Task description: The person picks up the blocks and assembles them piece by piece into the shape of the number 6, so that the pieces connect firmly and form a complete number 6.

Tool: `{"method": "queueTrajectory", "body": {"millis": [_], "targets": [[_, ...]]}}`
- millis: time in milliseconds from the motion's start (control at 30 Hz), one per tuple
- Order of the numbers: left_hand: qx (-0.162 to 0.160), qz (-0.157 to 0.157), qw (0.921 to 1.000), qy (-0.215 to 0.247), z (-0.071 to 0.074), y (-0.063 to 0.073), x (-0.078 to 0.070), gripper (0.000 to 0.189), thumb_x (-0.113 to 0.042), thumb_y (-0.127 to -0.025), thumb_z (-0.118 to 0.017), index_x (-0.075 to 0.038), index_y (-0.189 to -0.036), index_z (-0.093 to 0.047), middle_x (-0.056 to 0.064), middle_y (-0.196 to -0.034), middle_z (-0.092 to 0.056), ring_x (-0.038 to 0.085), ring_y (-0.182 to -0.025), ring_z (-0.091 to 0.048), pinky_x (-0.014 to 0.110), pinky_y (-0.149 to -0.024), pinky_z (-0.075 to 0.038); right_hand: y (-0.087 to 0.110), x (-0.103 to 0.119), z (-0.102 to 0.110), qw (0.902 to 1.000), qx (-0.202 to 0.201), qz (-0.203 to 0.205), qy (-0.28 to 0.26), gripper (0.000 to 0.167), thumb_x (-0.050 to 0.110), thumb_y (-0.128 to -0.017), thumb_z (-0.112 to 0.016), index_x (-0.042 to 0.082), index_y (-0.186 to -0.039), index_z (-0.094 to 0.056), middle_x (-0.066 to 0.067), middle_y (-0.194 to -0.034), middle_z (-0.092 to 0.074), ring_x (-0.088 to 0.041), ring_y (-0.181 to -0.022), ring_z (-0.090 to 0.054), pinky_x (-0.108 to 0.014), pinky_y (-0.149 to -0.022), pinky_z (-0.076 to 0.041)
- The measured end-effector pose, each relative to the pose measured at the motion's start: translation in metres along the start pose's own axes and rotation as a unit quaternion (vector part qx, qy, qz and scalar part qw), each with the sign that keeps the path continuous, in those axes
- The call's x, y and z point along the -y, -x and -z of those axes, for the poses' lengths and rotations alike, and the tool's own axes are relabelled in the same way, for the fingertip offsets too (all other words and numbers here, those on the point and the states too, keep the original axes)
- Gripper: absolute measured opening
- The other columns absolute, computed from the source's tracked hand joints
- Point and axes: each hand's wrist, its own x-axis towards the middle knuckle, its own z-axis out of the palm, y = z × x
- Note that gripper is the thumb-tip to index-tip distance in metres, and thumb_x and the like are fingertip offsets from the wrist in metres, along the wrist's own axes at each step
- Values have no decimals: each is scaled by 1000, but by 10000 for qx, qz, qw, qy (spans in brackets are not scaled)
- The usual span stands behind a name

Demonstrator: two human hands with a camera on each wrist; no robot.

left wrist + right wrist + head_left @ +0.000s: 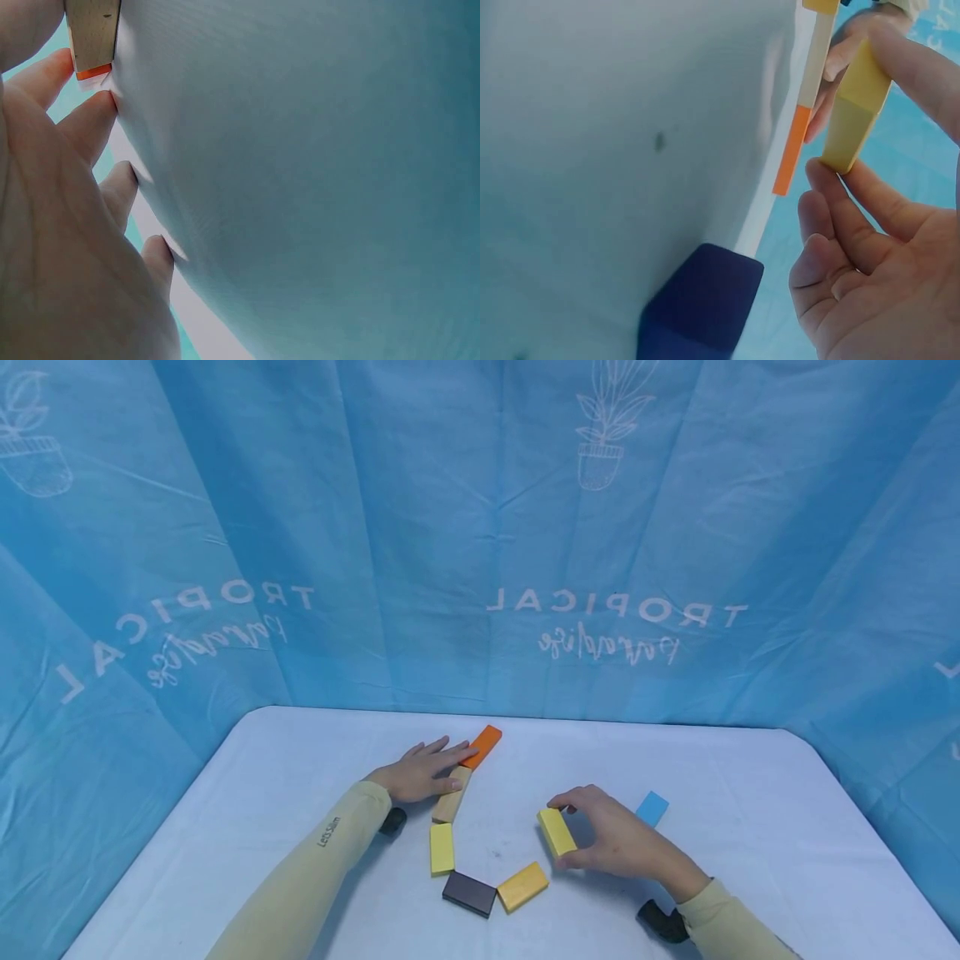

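Observation:
My left hand point(414, 775) lies at the far end of a curved row of blocks, fingers spread and mostly straight. Its index finger touches the orange block point(487, 743), and its thumb rests by the plain wooden block point(447, 810). The row continues with a yellow block point(442, 850), a black block point(471, 894) and a darker yellow block point(522, 887). Between thumb and fingertips my right hand point(618, 839) pinches another yellow block point(556, 832) by its ends. In the right wrist view that yellow block point(853, 109) appears raised off the tabletop.
A blue block point(652, 808) lies just beyond my right hand, partly hidden by it. White cloth covers the table point(720, 785). A blue printed curtain point(450, 527) hangs behind and around it. Dark wrist-worn devices point(663, 922) sit under both wrists.

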Motion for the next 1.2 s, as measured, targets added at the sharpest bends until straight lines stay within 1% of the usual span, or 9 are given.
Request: {"method": "queueTrajectory", "body": {"millis": [267, 500, 667, 800, 1000, 1200], "targets": [[26, -49, 10000, -15, 1, 1, -1, 67, -51, -103, -49, -26, -161, -28, -2, -166, -23, 28, -155, -6, 54, -123, -4, -3, 1, -2, 9997, -10, -90, 213, 72, 41, -72, -91, 14, -132, -62, 0, -123, -60, -19, -109, -55, -46, -93, -50], [13, -6, 10000, 4, 1, 1, -1, 66, -50, -103, -49, -25, -161, -28, -1, -166, -23, 29, -155, -6, 54, -123, -3, -5, 1, -3, 9992, 59, -184, 353, 74, 42, -69, -92, 15, -132, -63, 1, -122, -60, -17, -108, -55, -44, -94, -50], [26, 5, 10000, -71, 0, -1, -1, 67, -51, -103, -48, -25, -161, -27, -1, -167, -22, 28, -155, -6, 53, -123, -3, -5, 2, -3, 9988, 136, -117, 449, 75, 43, -68, -93, 13, -131, -63, 1, -124, -61, -17, -110, -55, -44, -96, -50], [19, -11, 10000, -75, 1, -1, -1, 67, -52, -103, -48, -25, -161, -27, -1, -167, -22, 28, -155, -6, 53, -123, -3, -6, 3, -4, 9984, 172, -80, 530, 76, 48, -67, -92, 13, -128, -65, 3, -120, -61, -15, -107, -55, -43, -96, -51], [21, -32, 10000, -21, 2, -1, -2, 67, -51, -103, -49, -25, -161, -27, -1, -167, -22, 28, -155, -5, 54, -123, -3, -8, 3, -5, 9975, 114, -17, 697, 77, 56, -66, -89, 13, -126, -66, 4, -116, -62, -14, -106, -56, -41, -94, -51], [30, -57, 10000, -12, 2, 0, -2, 67, -50, -103, -50, -25, -161, -27, 0, -167, -22, 29, -155, -5, 54, -123, -3, -9, 4, -8, 9968, 130, 48, 782, 77, 56, -67, -89, 12, -126, -67, 4, -117, -64, -15, -108, -56, -42, -96, -51]]}}
